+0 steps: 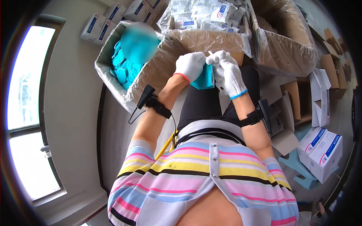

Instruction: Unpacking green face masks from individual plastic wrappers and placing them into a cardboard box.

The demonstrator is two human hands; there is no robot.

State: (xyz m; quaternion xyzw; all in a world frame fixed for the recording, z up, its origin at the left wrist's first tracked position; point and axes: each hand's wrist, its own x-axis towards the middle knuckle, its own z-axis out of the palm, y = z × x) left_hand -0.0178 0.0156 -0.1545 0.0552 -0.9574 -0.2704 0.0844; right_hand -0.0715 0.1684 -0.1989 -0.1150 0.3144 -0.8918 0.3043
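My left hand point(191, 67), in a white knit glove with a red cuff edge, is closed on a teal folded fabric piece point(204, 80) that hangs below its fingers. Pressed together at the top right edge of this piece are the fingers of my right hand point(227, 71), gloved in white with a blue cuff edge. Both hands meet above my lap, and the gloves hide the upper part of the piece. To their left, a plastic-lined carton point(151, 77) holds a heap of similar teal pieces point(121, 71), partly covered by a blurred spot.
Ahead stands a lined carton point(203, 39) of white-and-clear packets point(211, 15); another lined carton point(284, 49) is at its right. White boxes point(94, 27) are stacked at the far left. Opened cartons point(298, 98) and a white box point(320, 154) on a blue stool point(298, 169) stand right.
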